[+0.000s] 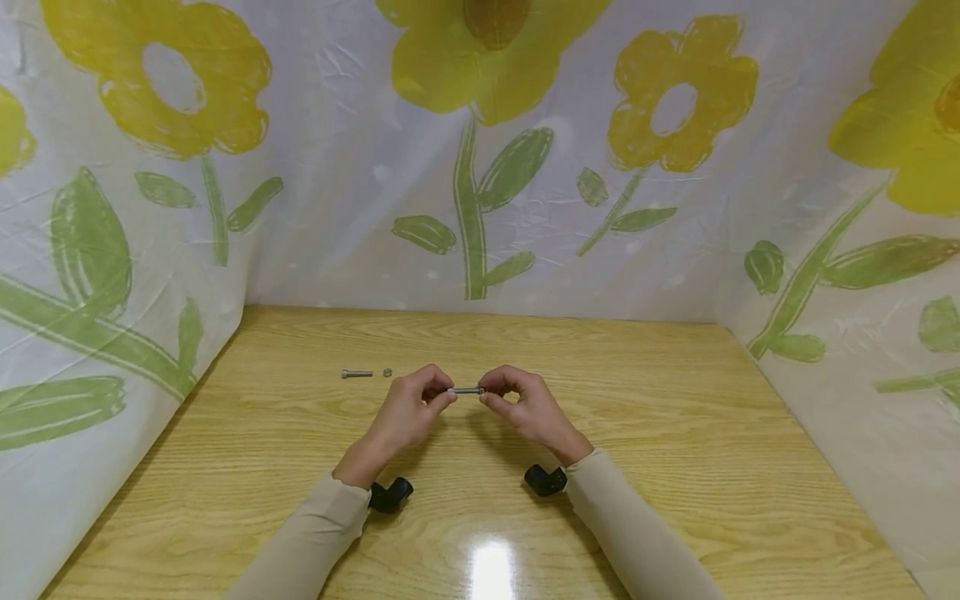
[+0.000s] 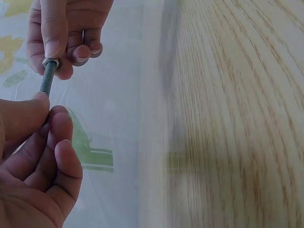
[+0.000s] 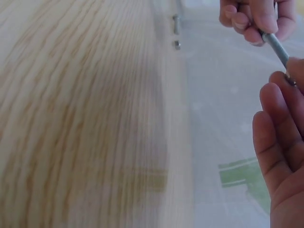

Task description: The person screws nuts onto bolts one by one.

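Observation:
Between the two hands a metal bolt (image 1: 468,391) is held level above the wooden table. The left hand (image 1: 408,409) pinches one end of it between thumb and fingers, hiding the bolt's head. At the other end, the right hand (image 1: 527,405) pinches a hex nut (image 2: 51,62), which sits around the threaded end in the left wrist view. Bare shank shows between the fingertips of both hands in the right wrist view. A second bolt (image 1: 357,374) lies on the table beyond the left hand, with a loose nut (image 1: 387,372) just right of its tip.
The wood-grain table (image 1: 637,517) is bordered at the back and sides by a hanging cloth (image 1: 330,208) printed with yellow flowers. Black wrist-worn devices (image 1: 392,495) jut inward from both cuffs. Light glares off the table's near middle.

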`<action>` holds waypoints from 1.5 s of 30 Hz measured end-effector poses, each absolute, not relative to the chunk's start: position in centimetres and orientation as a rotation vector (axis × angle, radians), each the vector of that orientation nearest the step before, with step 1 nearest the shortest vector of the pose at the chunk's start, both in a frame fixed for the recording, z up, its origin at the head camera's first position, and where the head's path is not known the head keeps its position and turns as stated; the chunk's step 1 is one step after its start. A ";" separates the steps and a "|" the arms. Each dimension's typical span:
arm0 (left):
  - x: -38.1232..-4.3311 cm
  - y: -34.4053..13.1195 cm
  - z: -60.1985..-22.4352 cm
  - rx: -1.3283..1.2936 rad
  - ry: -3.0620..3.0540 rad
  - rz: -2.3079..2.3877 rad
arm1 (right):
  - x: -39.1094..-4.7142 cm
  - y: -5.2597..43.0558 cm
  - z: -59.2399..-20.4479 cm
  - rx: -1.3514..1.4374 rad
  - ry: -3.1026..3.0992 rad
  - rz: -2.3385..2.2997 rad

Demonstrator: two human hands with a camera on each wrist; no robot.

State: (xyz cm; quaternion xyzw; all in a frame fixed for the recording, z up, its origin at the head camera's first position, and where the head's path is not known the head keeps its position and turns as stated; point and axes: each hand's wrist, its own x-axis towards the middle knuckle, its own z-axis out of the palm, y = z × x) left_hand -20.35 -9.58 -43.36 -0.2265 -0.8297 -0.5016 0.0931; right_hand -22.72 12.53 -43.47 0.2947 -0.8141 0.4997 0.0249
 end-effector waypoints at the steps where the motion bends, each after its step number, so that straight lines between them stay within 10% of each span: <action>1: -20.4 -9.6 -43.4 -0.673 -2.458 -1.484 | -22.7 12.5 -43.5 0.908 -2.522 1.552; 45: -20.2 -9.5 -43.4 -0.671 -2.438 -1.464 | -22.7 12.4 -43.7 0.976 -2.675 1.430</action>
